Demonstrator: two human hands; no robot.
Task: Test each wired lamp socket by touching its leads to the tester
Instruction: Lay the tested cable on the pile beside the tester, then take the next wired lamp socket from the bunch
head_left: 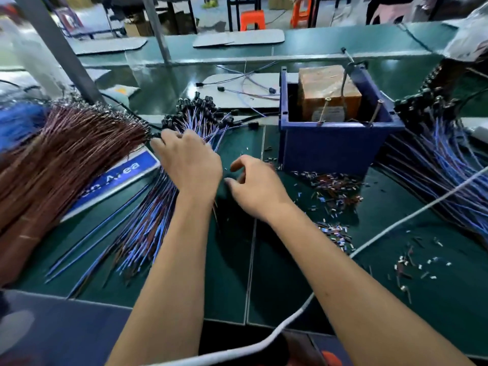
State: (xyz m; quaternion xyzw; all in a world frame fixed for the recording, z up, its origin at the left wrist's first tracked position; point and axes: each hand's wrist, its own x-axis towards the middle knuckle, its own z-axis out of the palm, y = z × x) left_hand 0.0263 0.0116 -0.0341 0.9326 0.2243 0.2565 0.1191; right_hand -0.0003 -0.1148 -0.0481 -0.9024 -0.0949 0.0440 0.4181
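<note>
While half-blurred, left hand (188, 159) on socket bundle (200, 112), perhaps gripping.

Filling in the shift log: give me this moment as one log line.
step: picking next socket | left hand: on socket bundle, grip unclear | right hand: fingers curled, empty, over green table | tester box: untouched

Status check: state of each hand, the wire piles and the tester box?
left hand: resting on the middle socket pile, grip hidden
right hand: fingers loosely curled, holding nothing
middle socket pile: fanned flat on the table
right socket pile: heaped beside the box
blue tester box: upright, open-topped, untouched
white cable: slack across the table
</note>
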